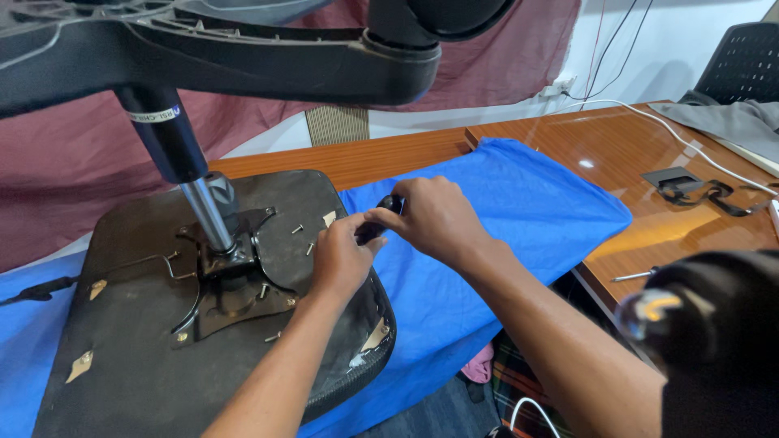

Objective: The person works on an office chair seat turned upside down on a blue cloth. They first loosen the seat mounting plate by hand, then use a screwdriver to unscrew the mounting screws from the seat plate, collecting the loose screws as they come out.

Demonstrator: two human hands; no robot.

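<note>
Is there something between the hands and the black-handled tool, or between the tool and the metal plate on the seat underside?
Nothing separates them: both the left hand and right hand already grip the black-handled tool. Toward the metal plate, only loose screws lie on the seat underside; the tool's tip is hidden.

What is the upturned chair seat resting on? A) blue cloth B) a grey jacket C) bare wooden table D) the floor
A: the black chair seat lies bottom-up on a blue cloth spread over the wooden table, while the left hand and right hand hold a dark-handled tool at the seat's edge.
</note>
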